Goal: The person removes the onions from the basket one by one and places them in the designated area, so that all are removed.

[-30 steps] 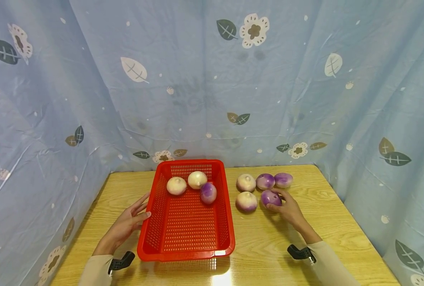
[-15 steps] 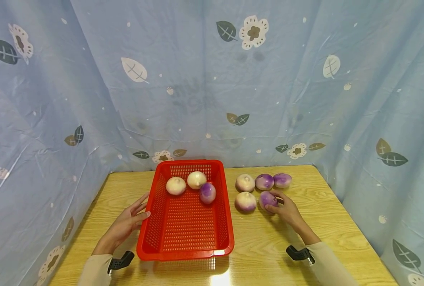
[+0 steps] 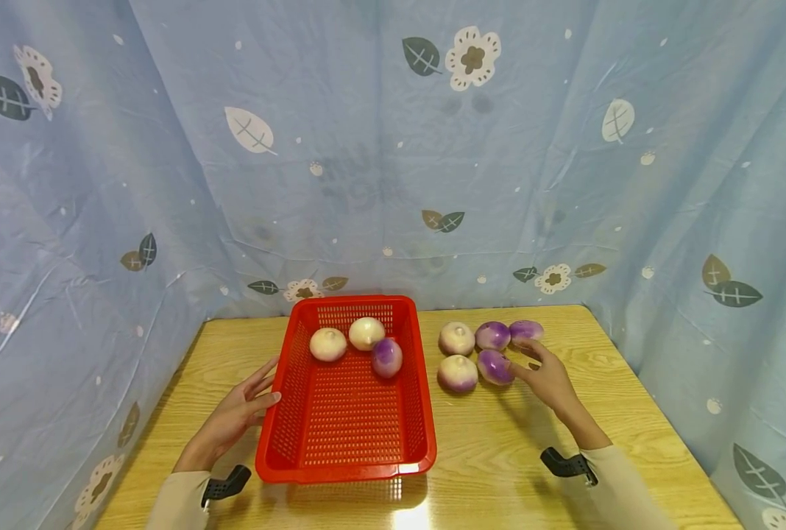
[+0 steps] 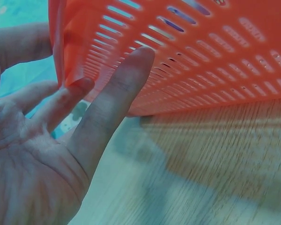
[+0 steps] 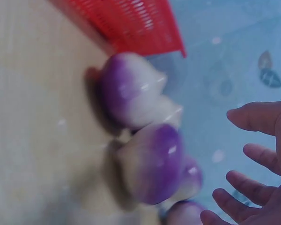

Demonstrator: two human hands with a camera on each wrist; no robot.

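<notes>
Against the left wall of a red perforated basket [image 3: 348, 475] rests my left hand [image 3: 230, 419], its fingers mostly straight. The left wrist view shows the fingers [image 4: 114, 110] touching the outside of that wall. Inside the basket lie two whitish turnips [image 3: 328, 344] and one purple turnip [image 3: 387, 358]. My right hand [image 3: 552, 379] hovers just right of a purple-and-white turnip [image 3: 495, 367] on the table. In the right wrist view the fingers are spread, apart from the nearest turnip [image 5: 152, 164], with nothing held.
Beside that turnip sits a paler turnip [image 3: 457, 373]. Behind them a row holds a whitish turnip [image 3: 456, 338], a purple turnip [image 3: 492, 336] and another purple turnip [image 3: 526, 332]. A blue patterned curtain [image 3: 380, 184] surrounds the wooden table [image 3: 486, 464].
My right hand turned the front purple turnip and shifted it left, beside the paler one, then let go and drew slightly right. The left hand and basket have stayed in place.
</notes>
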